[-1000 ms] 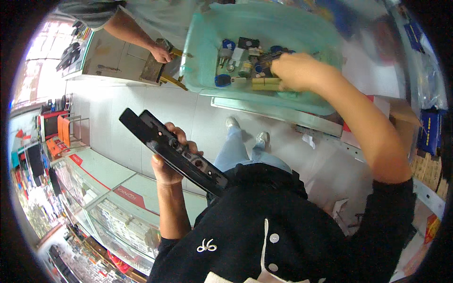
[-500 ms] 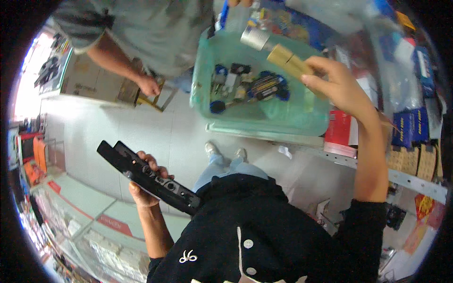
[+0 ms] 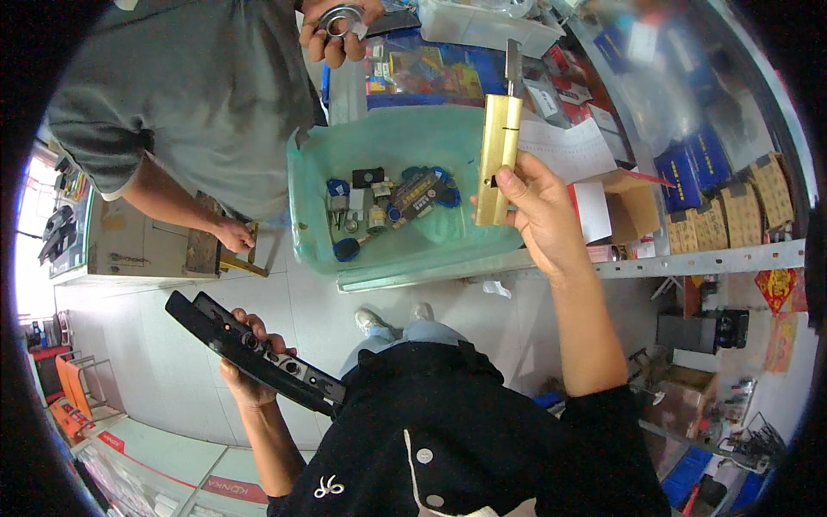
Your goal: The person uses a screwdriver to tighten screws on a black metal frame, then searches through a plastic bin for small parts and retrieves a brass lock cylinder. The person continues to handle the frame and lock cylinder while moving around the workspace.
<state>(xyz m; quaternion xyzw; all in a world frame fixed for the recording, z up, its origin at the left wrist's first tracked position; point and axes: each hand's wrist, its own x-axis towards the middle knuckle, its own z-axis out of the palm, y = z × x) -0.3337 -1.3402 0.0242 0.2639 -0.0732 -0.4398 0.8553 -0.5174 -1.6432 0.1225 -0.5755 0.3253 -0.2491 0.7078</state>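
Note:
My right hand is closed on the lower half of a long brass lock cylinder, held upright, thumb across its front. A silver key sticks up from its top end. At the lower left, my left hand grips a long black door lock plate, tilted down to the right, with holes and metal fittings on its visible side. Left of the cylinder stands a translucent green bin holding several small parts, round blue-rimmed pieces and a black labelled box.
Across the bin stands a person in a grey shirt; one hand holds a metal ring, the other hangs low. Right are an opened carton, blue boxes and a perforated metal shelf edge. A glass counter stands lower left.
My right hand has turned the brass cylinder from slanting to upright, with its key now sharp. The other person's raised hand with the ring has come into view. My left hand keeps its grip.

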